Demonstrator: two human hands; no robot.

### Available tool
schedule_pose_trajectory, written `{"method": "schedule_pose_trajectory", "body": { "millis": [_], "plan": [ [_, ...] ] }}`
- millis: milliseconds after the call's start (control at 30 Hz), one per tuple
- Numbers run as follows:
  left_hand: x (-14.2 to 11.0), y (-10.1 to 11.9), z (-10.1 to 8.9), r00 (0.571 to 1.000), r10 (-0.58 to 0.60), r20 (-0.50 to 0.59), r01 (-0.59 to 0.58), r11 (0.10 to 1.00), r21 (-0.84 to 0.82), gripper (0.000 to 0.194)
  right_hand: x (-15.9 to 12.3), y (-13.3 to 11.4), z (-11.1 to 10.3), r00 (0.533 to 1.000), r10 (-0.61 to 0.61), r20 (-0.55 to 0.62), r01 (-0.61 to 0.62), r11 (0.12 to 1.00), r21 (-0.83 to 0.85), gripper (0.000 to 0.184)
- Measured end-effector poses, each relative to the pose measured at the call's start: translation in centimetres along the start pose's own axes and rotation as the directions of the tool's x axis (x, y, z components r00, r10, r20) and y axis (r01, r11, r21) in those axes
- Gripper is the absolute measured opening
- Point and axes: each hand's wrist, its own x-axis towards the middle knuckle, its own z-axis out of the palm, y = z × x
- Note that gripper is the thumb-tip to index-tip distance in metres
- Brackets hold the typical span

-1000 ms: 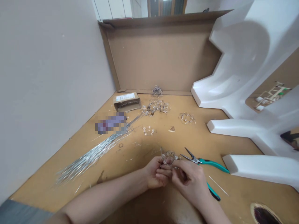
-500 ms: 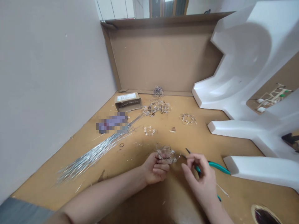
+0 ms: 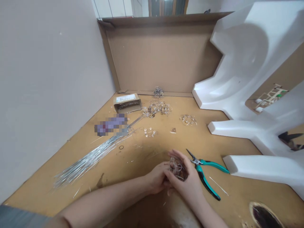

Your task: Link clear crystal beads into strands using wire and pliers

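Both hands meet low in the middle of the brown board. My left hand (image 3: 158, 179) is closed, pinching the near side of a small cluster of clear beads on wire (image 3: 176, 165). My right hand (image 3: 186, 179) curls round the same cluster from the right, fingers wrapped over it. Teal-handled pliers (image 3: 205, 172) lie on the board just right of my right hand, untouched, jaws pointing to the far left.
A bundle of thin silver wires (image 3: 92, 158) lies at the left. Small heaps of rings and beads (image 3: 156, 109) and a little cardboard box (image 3: 127, 103) sit farther back. White foam packing pieces (image 3: 249, 95) fill the right side. A cardboard wall (image 3: 161, 57) stands behind.
My right hand drew away from the bead cluster toward the pliers, then came back and closed round the cluster again. The pliers now lie fully uncovered.
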Motion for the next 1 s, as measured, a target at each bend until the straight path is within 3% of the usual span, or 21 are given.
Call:
{"method": "schedule_pose_trajectory", "body": {
  "millis": [133, 200, 367, 467, 600, 700, 833, 1000],
  "plan": [
    [-0.3, -0.1, 0.2, 1.0, -0.016, 0.017, 0.016, 0.999, 0.037, 0.015, 0.3, -0.5, -0.5, 0.998, -0.07, 0.007, 0.069, 0.997, 0.019, 0.016],
    [-0.4, -0.1, 0.3, 0.998, -0.026, 0.056, 0.025, 0.999, 0.024, 0.022, 0.3, -0.4, -0.6, 0.998, -0.059, 0.019, 0.057, 0.995, 0.085, 0.007],
    [-0.5, -0.1, 0.4, 0.991, -0.01, 0.135, 0.011, 1.0, -0.011, 0.021, 0.1, 0.2, -0.8, 0.998, 0.043, 0.042, -0.053, 0.958, 0.282, 0.011],
    [-0.5, -0.1, 0.4, 0.987, 0.01, 0.16, -0.004, 0.999, -0.039, 0.021, 0.1, 0.2, -0.8, 1.0, 0.018, 0.003, -0.018, 0.971, 0.239, 0.013],
    [-0.4, 0.1, 0.5, 0.98, 0.047, 0.191, -0.028, 0.994, -0.102, 0.007, 0.4, 0.3, -1.0, 0.991, 0.017, -0.13, 0.012, 0.975, 0.221, 0.011],
    [-0.2, 0.3, 0.5, 0.972, 0.056, 0.227, -0.022, 0.989, -0.147, 0.016, 0.7, 0.6, -1.2, 0.975, 0.058, -0.216, -0.002, 0.968, 0.251, 0.012],
    [-0.2, 0.1, 0.4, 0.968, 0.083, 0.238, -0.036, 0.981, -0.193, 0.021, 0.9, 1.1, -1.3, 0.964, 0.09, -0.249, -0.018, 0.96, 0.278, 0.013],
    [-0.3, -0.6, 0.5, 0.97, 0.138, 0.199, -0.117, 0.987, -0.111, 0.025, 1.2, 1.4, -1.1, 0.94, 0.22, -0.259, -0.095, 0.903, 0.42, 0.016]
  ]
}}
